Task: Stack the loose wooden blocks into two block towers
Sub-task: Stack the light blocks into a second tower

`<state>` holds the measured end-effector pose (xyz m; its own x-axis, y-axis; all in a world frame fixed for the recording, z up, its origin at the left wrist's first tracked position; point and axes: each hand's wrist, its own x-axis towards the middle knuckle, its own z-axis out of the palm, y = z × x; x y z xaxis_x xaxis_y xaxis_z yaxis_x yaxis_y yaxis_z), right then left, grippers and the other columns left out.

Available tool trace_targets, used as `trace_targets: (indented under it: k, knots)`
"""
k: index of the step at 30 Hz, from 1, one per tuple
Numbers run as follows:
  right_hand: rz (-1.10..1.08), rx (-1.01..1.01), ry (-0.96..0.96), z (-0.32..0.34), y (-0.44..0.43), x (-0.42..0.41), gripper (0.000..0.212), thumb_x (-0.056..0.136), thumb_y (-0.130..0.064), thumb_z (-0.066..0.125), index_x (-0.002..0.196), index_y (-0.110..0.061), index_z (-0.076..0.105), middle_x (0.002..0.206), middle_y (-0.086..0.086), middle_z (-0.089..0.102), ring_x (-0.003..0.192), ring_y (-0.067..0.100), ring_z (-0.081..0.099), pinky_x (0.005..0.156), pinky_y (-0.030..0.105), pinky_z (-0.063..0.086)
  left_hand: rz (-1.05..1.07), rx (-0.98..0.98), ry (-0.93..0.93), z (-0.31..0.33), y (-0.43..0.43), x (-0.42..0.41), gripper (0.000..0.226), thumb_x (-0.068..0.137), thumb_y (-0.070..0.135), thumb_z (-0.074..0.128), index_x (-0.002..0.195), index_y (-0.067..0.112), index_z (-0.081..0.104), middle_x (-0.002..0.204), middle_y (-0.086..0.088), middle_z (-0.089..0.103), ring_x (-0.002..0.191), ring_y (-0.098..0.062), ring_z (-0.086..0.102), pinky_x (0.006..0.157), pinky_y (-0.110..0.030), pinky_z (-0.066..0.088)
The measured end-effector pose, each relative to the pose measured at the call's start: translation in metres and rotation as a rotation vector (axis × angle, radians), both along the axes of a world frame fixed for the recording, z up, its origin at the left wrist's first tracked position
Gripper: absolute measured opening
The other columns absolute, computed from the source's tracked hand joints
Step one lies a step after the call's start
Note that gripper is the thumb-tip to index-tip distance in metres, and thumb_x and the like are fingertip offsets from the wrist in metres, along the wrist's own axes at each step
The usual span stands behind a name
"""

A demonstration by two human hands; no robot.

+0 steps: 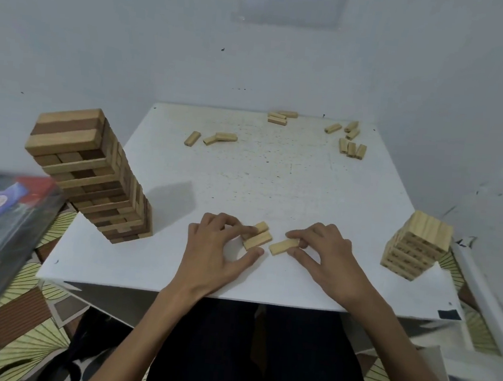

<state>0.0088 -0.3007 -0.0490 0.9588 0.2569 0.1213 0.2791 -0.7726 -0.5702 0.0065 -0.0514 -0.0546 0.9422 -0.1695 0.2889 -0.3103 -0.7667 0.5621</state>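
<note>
Head view, lower middle of the frame: the left hand (217, 248) pinches a pair of blocks (257, 240) lying side by side on the white table (275, 186), fingertips over the farther one and thumb against the near edge of the closer one. Just to its right, the right hand (327, 256) pinches the end of a single block (283, 246) between fingertips and thumb. All three blocks run with their long axes from lower left to upper right, the single block's free end almost meeting the pair.

The short tower (416, 249) stands at the middle right edge, well apart from the blocks and on the right hand's side, so that hand is the nearer carrier. The tall tower (92, 175) stands at middle left, nearer the left hand. More loose blocks (352, 148) lie scattered along the table's far edge, upper middle of the frame.

Fingers cover the gripped ends of the blocks, and whether any block is already lifted off the table cannot be told. The short tower's layers are too blurred to count, and its top course direction is only faintly readable
</note>
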Motion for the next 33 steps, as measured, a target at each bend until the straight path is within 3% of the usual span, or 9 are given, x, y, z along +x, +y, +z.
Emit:
trace_targets:
  k: [3, 8, 12, 16, 22, 25, 28, 33]
  knots:
    - [-0.008, 0.009, -0.014, -0.001, 0.006, 0.003, 0.029, 0.099, -0.039, 0.060, 0.128, -0.036, 0.065, 0.101, -0.023, 0.053, 0.104, 0.000, 0.040, 0.091, 0.034, 0.032, -0.020, -0.007, 0.000, 0.002, -0.001, 0.000, 0.039, 0.086, 0.071, 0.055, 0.112, 0.047, 0.073, 0.101, 0.023, 0.059, 0.102, -0.001, 0.048, 0.088, -0.031, 0.031]
    - [-0.016, 0.099, -0.013, 0.000, 0.008, 0.004, 0.048, 0.097, -0.030, 0.066, 0.142, -0.036, 0.049, 0.109, -0.027, 0.059, 0.108, -0.004, 0.043, 0.103, 0.040, 0.038, -0.103, 0.005, -0.018, 0.005, 0.001, 0.000, 0.037, 0.085, 0.059, 0.059, 0.114, 0.042, 0.073, 0.096, 0.024, 0.064, 0.098, 0.000, 0.049, 0.083, -0.031, 0.030]
    - [0.041, 0.090, -0.002, 0.000, 0.000, 0.001, 0.054, 0.094, -0.028, 0.066, 0.143, -0.039, 0.046, 0.114, -0.030, 0.055, 0.117, -0.005, 0.042, 0.105, 0.037, 0.038, -0.103, 0.009, 0.026, 0.010, 0.006, 0.001, 0.063, 0.076, 0.075, 0.064, 0.128, 0.040, 0.063, 0.098, 0.026, 0.062, 0.099, 0.000, 0.051, 0.087, -0.029, 0.034]
    - [0.148, -0.032, -0.028, 0.006, -0.002, 0.008, 0.041, 0.099, -0.034, 0.061, 0.140, -0.040, 0.054, 0.117, -0.027, 0.051, 0.115, -0.004, 0.037, 0.095, 0.033, 0.033, -0.139, 0.103, 0.102, 0.014, 0.004, -0.001, 0.081, 0.063, 0.091, 0.062, 0.129, 0.044, 0.061, 0.097, 0.025, 0.057, 0.097, 0.001, 0.048, 0.085, -0.029, 0.034]
    - [0.199, 0.029, -0.006, 0.003, -0.002, 0.017, 0.033, 0.095, -0.049, 0.062, 0.126, -0.040, 0.063, 0.109, -0.027, 0.056, 0.109, -0.002, 0.045, 0.092, 0.030, 0.039, -0.149, 0.030, 0.135, 0.015, 0.003, 0.012, 0.068, 0.059, 0.084, 0.073, 0.114, 0.045, 0.066, 0.091, 0.023, 0.063, 0.093, 0.006, 0.050, 0.083, -0.026, 0.033]
    - [0.237, 0.049, 0.100, 0.007, -0.006, 0.025, 0.052, 0.095, -0.045, 0.066, 0.144, -0.041, 0.048, 0.111, -0.026, 0.056, 0.105, -0.002, 0.046, 0.090, 0.022, 0.036, -0.153, -0.017, 0.189, 0.018, 0.001, 0.017, 0.064, 0.056, 0.073, 0.085, 0.108, 0.042, 0.067, 0.090, 0.021, 0.065, 0.091, 0.002, 0.052, 0.081, -0.024, 0.034]
    - [0.345, -0.095, 0.190, 0.015, -0.005, 0.038, 0.064, 0.098, -0.045, 0.062, 0.155, -0.039, 0.033, 0.111, -0.026, 0.052, 0.103, -0.003, 0.043, 0.090, 0.023, 0.035, -0.167, -0.033, 0.236, 0.021, -0.001, 0.022, 0.058, 0.055, 0.066, 0.090, 0.101, 0.040, 0.067, 0.085, 0.020, 0.065, 0.087, -0.001, 0.052, 0.074, -0.023, 0.031]
    - [0.473, -0.193, 0.244, 0.026, 0.001, 0.053, 0.060, 0.098, -0.042, 0.063, 0.153, -0.037, 0.039, 0.103, -0.020, 0.051, 0.099, 0.000, 0.043, 0.091, 0.027, 0.040, -0.191, -0.077, 0.331, 0.029, -0.002, 0.027, 0.050, 0.058, 0.053, 0.095, 0.096, 0.037, 0.067, 0.072, 0.010, 0.066, 0.081, -0.009, 0.057, 0.067, -0.018, 0.034]
